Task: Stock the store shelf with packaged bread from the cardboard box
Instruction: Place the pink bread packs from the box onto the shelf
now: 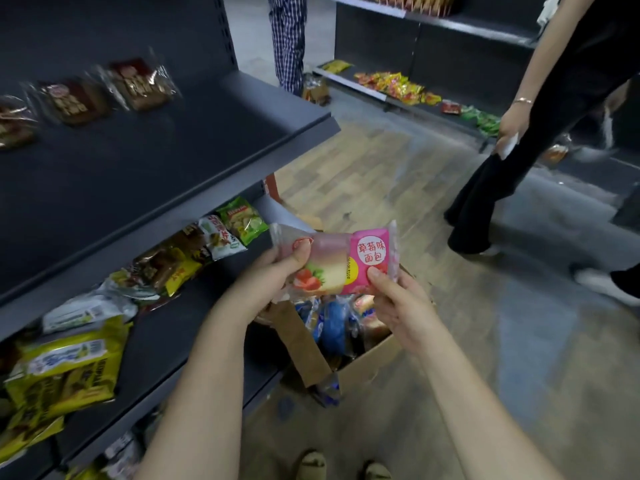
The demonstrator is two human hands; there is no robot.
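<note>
Left hand (277, 275) and right hand (401, 306) each have a grip pinched on the pink bread pack (341, 265); wrapper looks slick, so it might slip down into the cardboard box (374, 355).

Both hands up on one pink bread packet (341, 263): left hand (277, 275) pinches its left end, thumb on top; right hand (398, 303) pinches the lower right corner. Open cardboard box (374, 358) directly below the hands, more wrapped bread inside. Dark shelf (194, 140) left of the hands, brown packs (138, 83) at its back. Lower shelf: yellow bags (65, 368).
</note>
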